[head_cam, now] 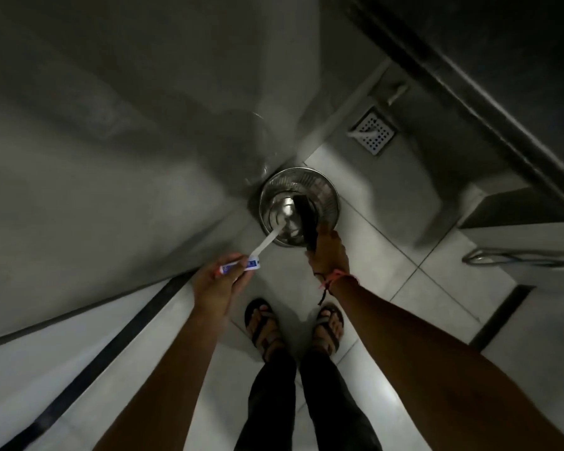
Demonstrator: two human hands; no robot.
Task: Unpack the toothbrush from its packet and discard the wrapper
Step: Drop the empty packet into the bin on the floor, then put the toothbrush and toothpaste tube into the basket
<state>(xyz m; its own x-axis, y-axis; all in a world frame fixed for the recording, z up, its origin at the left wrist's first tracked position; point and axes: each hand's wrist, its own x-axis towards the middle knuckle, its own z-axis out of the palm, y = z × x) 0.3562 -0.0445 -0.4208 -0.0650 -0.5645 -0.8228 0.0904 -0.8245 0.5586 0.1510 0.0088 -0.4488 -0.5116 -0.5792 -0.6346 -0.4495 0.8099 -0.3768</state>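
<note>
My left hand (215,283) is closed around a white toothbrush (267,243) and a small blue-and-white tube (250,264). The brush points up and right, with its far end over the rim of a round steel bin (333,196). My right hand (330,252) pinches the lower end of a long dark wrapper (305,216). The wrapper hangs over the open mouth of the bin, right of its centre. The two hands are apart, one on each side of the bin's near edge.
The bin stands on a pale tiled floor against a grey wall (95,141) on the left. A square floor drain (373,132) lies beyond it. My sandalled feet (264,323) are just below the hands. A raised ledge with a metal bar (508,257) is at the right.
</note>
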